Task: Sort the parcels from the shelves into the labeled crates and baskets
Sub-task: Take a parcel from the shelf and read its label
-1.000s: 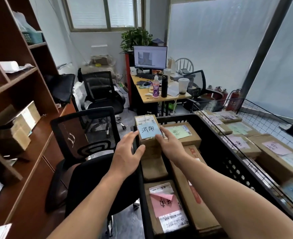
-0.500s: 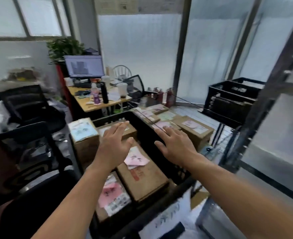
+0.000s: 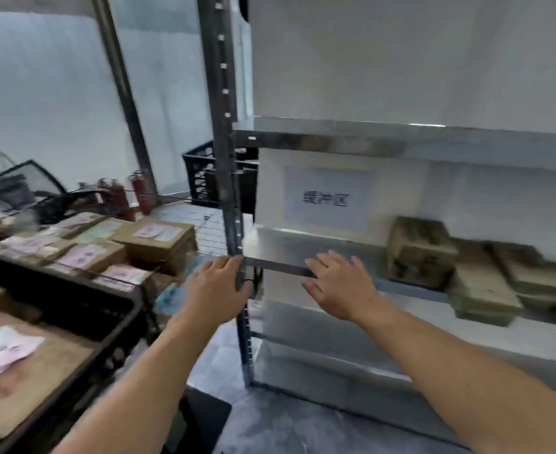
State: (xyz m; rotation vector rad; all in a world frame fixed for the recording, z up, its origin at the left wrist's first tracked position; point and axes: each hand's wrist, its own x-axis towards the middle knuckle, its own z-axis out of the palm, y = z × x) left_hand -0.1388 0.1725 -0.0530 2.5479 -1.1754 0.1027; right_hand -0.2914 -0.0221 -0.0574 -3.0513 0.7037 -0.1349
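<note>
**A:** Where are the hands?

**B:** Both are raised in front of the metal shelf (image 3: 302, 244). The left hand (image 3: 217, 286) is flat with straight fingers and holds nothing. It overlaps the rack's front-left upright post (image 3: 227, 158), and I cannot tell whether it touches it. The right hand (image 3: 338, 286) is empty too, its fingers spread wide and straight over the front edge of the middle board, near that board's left end.

**A:** And the parcels?

**B:** The shelf parcels (image 3: 420, 253) lie on that same board toward its right end, well apart from the right hand. There is 1 boxy parcel nearest the hand, then flatter ones piled to its right, all blurred. More crate parcels (image 3: 40, 381) lie in the black crate (image 3: 57, 280), to the left of the left hand. Basket parcels (image 3: 168, 247) fill the wire basket (image 3: 211, 221) beyond the crate.

**A:** Any writing?

**B:** A white sign (image 3: 325, 198) on the back of the shelf, above the right hand, reads 缓冲区. The crate and basket parcels carry pink and pale green slips (image 3: 155, 231), but their writing is too blurred to read.
</note>
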